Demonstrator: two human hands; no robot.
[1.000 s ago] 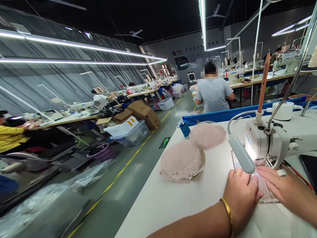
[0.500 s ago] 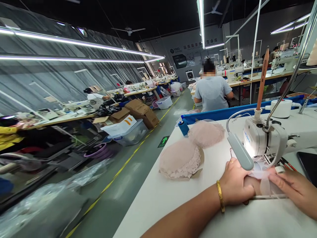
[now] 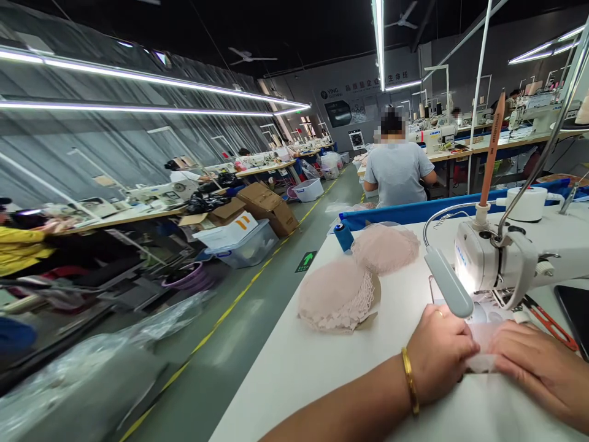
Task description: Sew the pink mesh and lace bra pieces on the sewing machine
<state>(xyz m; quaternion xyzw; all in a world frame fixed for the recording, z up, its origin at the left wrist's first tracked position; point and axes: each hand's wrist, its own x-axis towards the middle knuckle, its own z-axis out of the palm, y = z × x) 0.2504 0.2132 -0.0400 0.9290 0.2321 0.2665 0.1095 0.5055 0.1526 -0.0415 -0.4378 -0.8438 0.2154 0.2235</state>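
Observation:
A small piece of sheer pale pink fabric point(image 3: 484, 336) lies on the white table just in front of the sewing machine point(image 3: 483, 255). My left hand point(image 3: 439, 344), with a gold bracelet on its wrist, has its fingers closed on the fabric's left side. On the other side, my right hand point(image 3: 536, 362) pinches the right edge between thumb and fingers. The machine's needle area is partly hidden by a grey lamp head point(image 3: 448, 282). Two stacks of pink lace-edged fabric pieces point(image 3: 335, 294) sit to the left of my hands.
An orange-handled tool point(image 3: 554, 325) and a dark phone point(image 3: 575, 316) lie right of the machine. A blue thread spool point(image 3: 343, 237) stands by the table's far left corner. Beyond a blue cloth edge sits a co-worker point(image 3: 398, 169). Boxes point(image 3: 267, 209) line the aisle.
Both hands have drawn slightly toward me, away from the needle, with the fabric. The right hand has shifted off the orange-handled tool, which now shows more fully. The view has turned slightly left.

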